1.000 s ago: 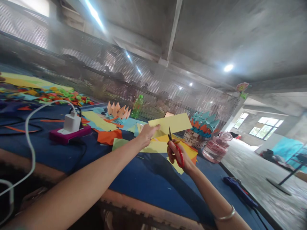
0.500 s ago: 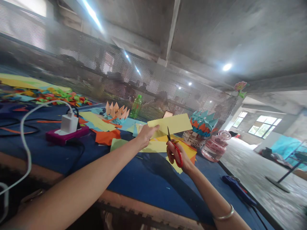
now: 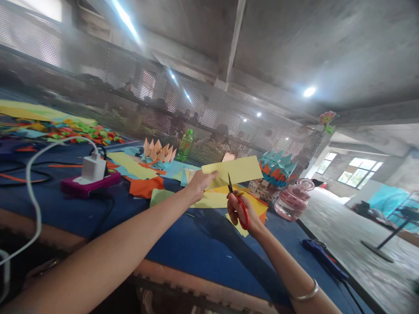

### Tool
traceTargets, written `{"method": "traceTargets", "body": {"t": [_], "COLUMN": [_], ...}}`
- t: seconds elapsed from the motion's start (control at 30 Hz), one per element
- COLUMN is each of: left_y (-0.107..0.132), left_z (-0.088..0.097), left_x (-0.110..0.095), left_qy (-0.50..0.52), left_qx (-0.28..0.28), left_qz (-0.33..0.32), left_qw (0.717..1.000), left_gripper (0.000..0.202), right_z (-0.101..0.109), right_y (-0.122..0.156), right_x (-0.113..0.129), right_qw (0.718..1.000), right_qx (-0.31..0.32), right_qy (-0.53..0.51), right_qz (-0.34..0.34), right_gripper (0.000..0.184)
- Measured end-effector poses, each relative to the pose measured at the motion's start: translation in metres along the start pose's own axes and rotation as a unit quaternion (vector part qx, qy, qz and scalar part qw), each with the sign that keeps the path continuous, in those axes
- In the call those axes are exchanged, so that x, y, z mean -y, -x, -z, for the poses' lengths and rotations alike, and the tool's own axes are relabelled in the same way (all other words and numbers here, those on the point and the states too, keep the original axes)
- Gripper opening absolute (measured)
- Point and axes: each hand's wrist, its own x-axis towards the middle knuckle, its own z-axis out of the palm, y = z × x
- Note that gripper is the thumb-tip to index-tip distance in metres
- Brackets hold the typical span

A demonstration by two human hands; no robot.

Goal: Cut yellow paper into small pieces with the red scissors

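Note:
My left hand pinches the left end of a yellow paper sheet and holds it up above the blue table. My right hand grips red-handled scissors, whose dark blades point up and meet the sheet's lower edge. More yellow and green sheets lie flat under both hands.
A white charger on a pink power strip with cables sits to the left. Folded paper pieces, a green bottle, a woven basket of paper shapes and a pink glass jar stand behind. A blue tool lies at the right edge.
Both hands with the sheet and scissors have shifted very slightly; the scissors stay at the paper's lower edge.

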Motion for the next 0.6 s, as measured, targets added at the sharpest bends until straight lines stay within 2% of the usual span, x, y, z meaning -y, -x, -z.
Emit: {"method": "traceTargets", "body": {"t": [0.6], "left_y": [0.0038], "left_z": [-0.0027], "left_x": [-0.0019], "left_qy": [0.024], "left_qx": [0.027], "left_qz": [0.006], "left_qw": [0.999], "left_gripper": [0.029], "right_z": [-0.0009], "right_y": [0.0017], "right_x": [-0.0012], "right_qw": [0.999], "right_qx": [-0.036], "right_qy": [0.032], "right_qz": [0.015], "right_gripper": [0.045]}}
